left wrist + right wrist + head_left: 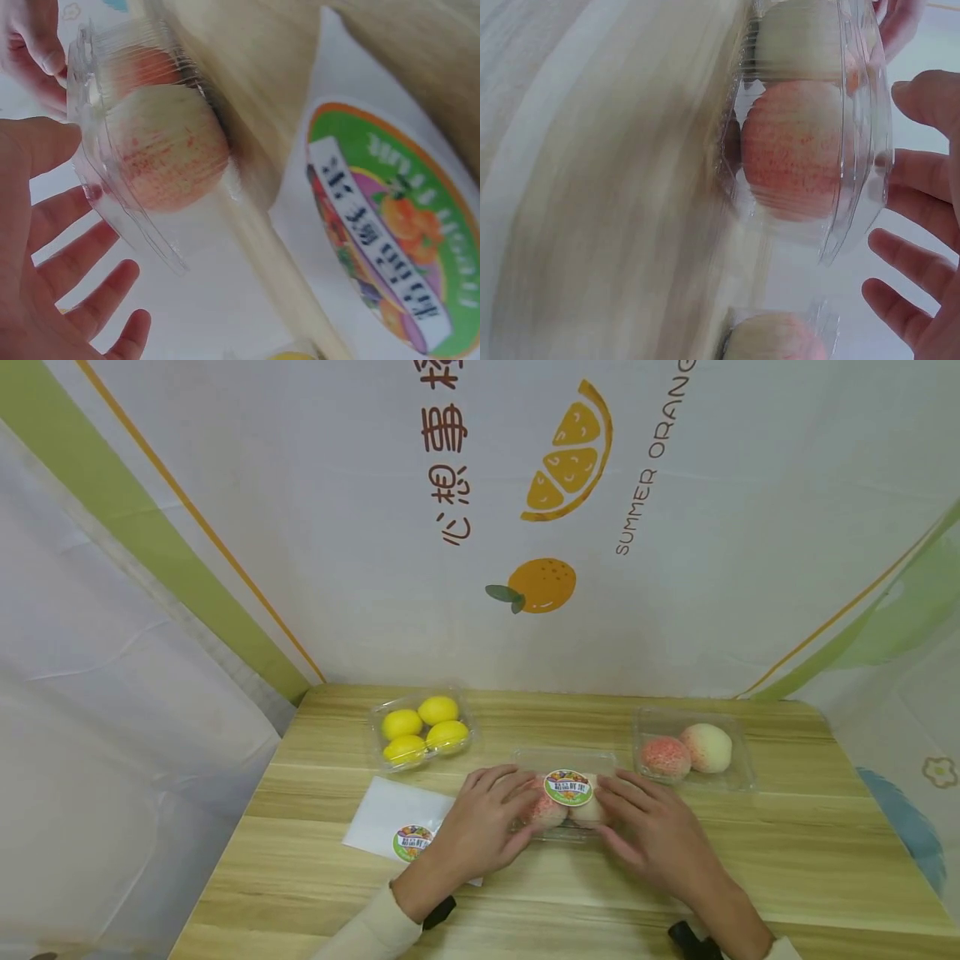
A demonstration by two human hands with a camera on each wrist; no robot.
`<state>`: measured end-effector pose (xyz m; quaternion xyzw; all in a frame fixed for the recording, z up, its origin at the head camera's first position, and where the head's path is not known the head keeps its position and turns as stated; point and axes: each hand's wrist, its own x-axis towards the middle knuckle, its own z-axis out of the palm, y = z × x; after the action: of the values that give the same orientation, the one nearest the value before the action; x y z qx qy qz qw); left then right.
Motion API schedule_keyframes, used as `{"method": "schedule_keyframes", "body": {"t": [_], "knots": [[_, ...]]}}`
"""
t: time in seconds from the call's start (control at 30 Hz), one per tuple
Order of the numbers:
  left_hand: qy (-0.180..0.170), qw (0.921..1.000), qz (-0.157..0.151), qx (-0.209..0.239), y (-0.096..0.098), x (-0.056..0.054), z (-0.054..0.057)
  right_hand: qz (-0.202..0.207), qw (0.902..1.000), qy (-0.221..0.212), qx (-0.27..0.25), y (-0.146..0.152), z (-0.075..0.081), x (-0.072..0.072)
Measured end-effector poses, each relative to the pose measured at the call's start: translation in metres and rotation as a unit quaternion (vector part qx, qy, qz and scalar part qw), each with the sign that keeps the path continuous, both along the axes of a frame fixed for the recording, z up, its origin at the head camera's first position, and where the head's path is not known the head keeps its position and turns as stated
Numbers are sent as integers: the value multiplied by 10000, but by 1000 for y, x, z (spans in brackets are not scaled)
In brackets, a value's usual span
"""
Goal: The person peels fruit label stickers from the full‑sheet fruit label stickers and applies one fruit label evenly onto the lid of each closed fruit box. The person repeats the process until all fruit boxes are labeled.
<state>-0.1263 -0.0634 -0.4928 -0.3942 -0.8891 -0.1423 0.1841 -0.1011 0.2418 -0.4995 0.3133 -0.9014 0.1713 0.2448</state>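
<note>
A clear plastic clamshell box [562, 758] with two peaches [165, 146] inside stands mid-table. A round fruit sticker [567, 787] lies on its lid. My left hand [489, 818] is at the box's left side, fingertips at the lid edge, its fingers spread and nearly straight in the left wrist view. On the opposite side, my right hand [662, 827] touches the lid rim with loosely extended fingers. Partly under the left forearm lies a white sheet [375, 814] bearing another round sticker [411, 842].
A clear box of yellow lemons [438, 710] stands at the back left. Towards the back right is another clear box [742, 768] with two peaches [707, 747]. A printed white cloth [360, 527] hangs behind the wooden table [285, 860].
</note>
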Motion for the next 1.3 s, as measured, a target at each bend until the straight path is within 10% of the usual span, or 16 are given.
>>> {"method": "schedule_keyframes", "body": {"t": [0.47,1.3], "knots": [[-993,9876,486,1114,-16,5,-5,-622,9859,-797,-1336,19,-4,11],[-1255,9801,1185,979,-16,14,-12,-850,9822,-1236,-1133,19,-12,19]]}}
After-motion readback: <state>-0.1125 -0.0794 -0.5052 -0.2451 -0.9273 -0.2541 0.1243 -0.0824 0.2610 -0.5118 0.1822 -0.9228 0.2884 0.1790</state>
